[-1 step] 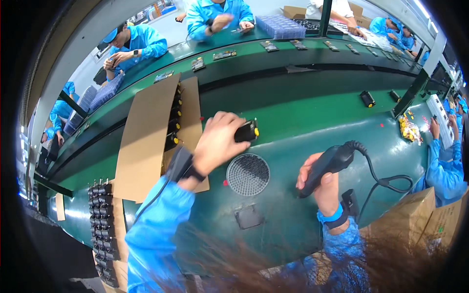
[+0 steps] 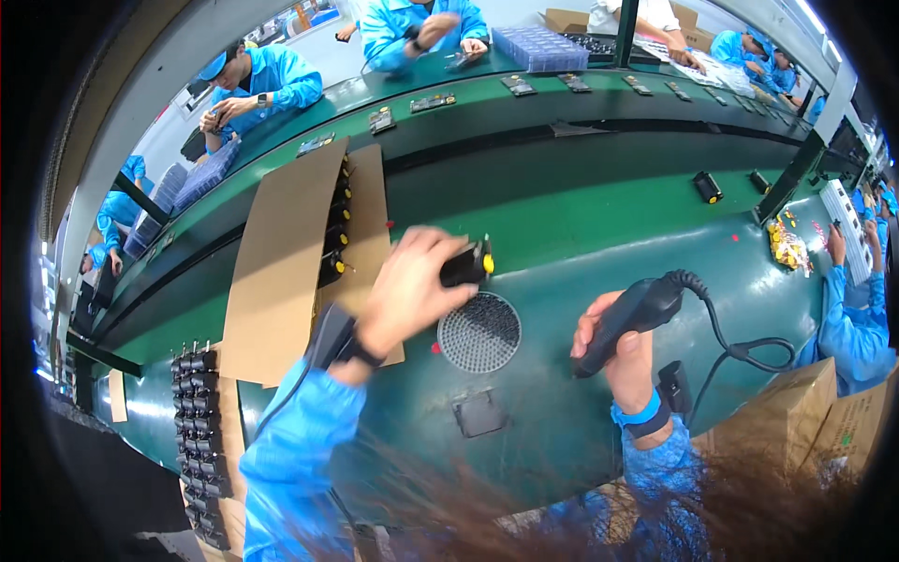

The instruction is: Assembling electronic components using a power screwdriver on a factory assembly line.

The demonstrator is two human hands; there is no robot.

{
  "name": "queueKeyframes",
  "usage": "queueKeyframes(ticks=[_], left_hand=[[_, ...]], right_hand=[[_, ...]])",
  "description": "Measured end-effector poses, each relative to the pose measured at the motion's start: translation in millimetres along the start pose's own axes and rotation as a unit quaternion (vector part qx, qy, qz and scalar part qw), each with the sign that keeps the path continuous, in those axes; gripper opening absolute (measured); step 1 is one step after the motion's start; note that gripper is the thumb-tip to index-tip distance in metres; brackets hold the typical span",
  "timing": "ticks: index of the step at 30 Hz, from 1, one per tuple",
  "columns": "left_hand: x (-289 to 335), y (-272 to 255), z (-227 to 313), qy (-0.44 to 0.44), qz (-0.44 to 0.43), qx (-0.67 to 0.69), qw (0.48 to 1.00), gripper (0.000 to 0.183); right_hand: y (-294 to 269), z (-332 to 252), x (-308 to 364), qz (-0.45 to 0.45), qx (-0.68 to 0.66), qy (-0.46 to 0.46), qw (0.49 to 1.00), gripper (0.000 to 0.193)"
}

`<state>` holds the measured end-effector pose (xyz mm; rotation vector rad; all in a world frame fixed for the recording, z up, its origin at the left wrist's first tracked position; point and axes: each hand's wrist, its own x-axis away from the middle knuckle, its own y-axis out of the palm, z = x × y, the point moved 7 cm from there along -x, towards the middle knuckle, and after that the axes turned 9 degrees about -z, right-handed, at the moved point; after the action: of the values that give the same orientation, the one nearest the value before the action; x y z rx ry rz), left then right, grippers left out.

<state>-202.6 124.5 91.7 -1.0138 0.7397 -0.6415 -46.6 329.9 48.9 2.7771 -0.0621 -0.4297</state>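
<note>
Fingers and thumb of my left hand (image 2: 417, 290) close round a small black boxy part (image 2: 465, 265) with a yellow round piece at its end. They hold it just beyond a round grey dish (image 2: 480, 333) with a gridded surface; the hand is slightly blurred. My right hand (image 2: 626, 351) grips a black corded hand tool (image 2: 629, 323), angled down to the left; its exact kind is unclear. Its coiled cable (image 2: 716, 328) loops to the right. A dark square pad (image 2: 479, 414) lies on the green bench between my forearms.
Brown cardboard sheets (image 2: 281, 253) stand at the left, with more black parts (image 2: 335, 239) between them. Rows of black parts (image 2: 198, 440) line the near left. A bag of yellow and red pieces (image 2: 788, 248) lies right. Circuit boards (image 2: 518, 86) dot the far belt; co-workers sit beyond.
My left hand has shifted slightly down and nearer me, carrying the black part with it. The right hand and its tool have barely moved.
</note>
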Motion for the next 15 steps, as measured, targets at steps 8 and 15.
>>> queueKeyframes(ticks=[8,15], left_hand=[[130,3,88,-0.026,-0.068,0.065,0.995,0.066],[146,41,95,-0.024,-0.083,0.008,0.996,0.063]], right_hand=[[2,3,2,0.006,0.022,-0.01,1.0,0.077],[6,1,5,0.021,0.038,-0.016,0.999,0.079]])
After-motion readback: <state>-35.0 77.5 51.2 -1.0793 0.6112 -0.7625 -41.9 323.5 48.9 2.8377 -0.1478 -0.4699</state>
